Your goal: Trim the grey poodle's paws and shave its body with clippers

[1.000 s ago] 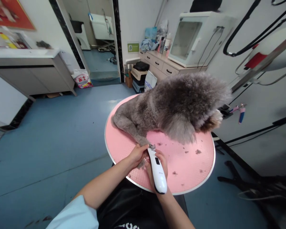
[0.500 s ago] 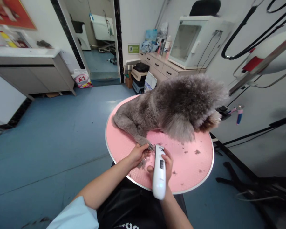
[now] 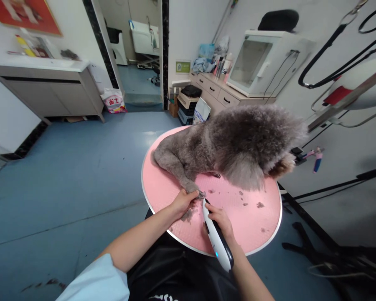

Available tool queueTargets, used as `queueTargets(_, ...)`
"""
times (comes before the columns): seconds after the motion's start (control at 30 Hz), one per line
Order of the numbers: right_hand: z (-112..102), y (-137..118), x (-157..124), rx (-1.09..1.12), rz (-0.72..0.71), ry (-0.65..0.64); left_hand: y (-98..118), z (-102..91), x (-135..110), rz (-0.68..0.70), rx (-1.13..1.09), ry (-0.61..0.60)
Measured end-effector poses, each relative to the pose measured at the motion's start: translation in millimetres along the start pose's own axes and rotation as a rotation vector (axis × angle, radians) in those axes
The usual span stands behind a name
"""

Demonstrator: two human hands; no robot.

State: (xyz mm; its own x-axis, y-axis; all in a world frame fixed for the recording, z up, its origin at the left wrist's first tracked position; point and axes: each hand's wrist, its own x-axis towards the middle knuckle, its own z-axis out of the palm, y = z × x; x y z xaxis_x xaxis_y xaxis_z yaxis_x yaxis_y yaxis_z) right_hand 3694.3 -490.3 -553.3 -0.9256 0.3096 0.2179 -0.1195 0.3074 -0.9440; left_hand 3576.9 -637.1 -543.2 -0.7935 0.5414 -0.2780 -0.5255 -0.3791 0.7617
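A grey fluffy dog (image 3: 235, 144) lies on a round pink grooming table (image 3: 163, 188), its head to the right. My left hand (image 3: 183, 201) is closed around the dog's hind paw (image 3: 196, 191) near the table's front edge. My right hand (image 3: 219, 221) grips a white electric clipper (image 3: 217, 240); its blade end points at the paw, just right of my left fingers. Clipped tufts of fur (image 3: 249, 200) lie scattered on the pink surface.
A blue floor surrounds the table. A grey cabinet (image 3: 50, 90) stands at the far left and a doorway (image 3: 138, 50) behind. A drawer unit with a white dryer box (image 3: 257, 62) lines the right wall. Black stand legs and cables (image 3: 319, 255) lie at the lower right.
The clipper has turned in my right hand: it stood more upright on the table, now it slants down to the right with its blade at the paw. The view shifted slightly.
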Motion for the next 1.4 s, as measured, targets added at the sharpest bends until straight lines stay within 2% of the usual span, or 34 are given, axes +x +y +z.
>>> queueTargets(0.13,-5,9,2,-0.152,-0.156,-0.078,0,0.5,1,0.017,0.058,0.017)
queueTargets(0.2,-6,13,2,-0.230,-0.255,-0.079,0,1.3,1,0.020,0.063,0.028)
queueTargets(0.3,-5,13,3,-0.270,-0.328,-0.062,2,2.0,0,0.007,0.083,0.037)
queueTargets(0.6,8,-26,-8,-0.151,-0.454,0.010,3,1.7,1,-0.014,0.067,0.011)
queueTargets(0.8,12,-24,-3,-0.113,-0.448,0.029,3,2.7,0,-0.009,0.059,0.004)
queueTargets(0.93,19,-15,-3,-0.111,-0.392,0.059,4,3.8,-2,-0.018,-0.022,-0.004)
queueTargets(1.03,22,-18,-1,-0.123,-0.363,0.082,6,5.4,-3,-0.038,-0.080,-0.003)
queueTargets(1.13,17,-35,10,-0.079,-0.280,-0.042,9,7.2,-4,-0.065,-0.135,-0.010)
queueTargets(1.27,2,-63,24,0.071,-0.102,-0.369,12,8.6,-5,-0.088,-0.144,0.011)
queueTargets(1.3,-1,-66,26,0.112,-0.058,-0.409,12,8.7,-5,-0.086,-0.146,0.028)
queueTargets(1.33,-2,-67,26,0.143,-0.024,-0.397,13,8.7,-5,-0.088,-0.148,0.038)
queueTargets(1.4,0,-64,22,0.154,-0.012,-0.224,13,8.9,-5,-0.108,-0.150,0.030)
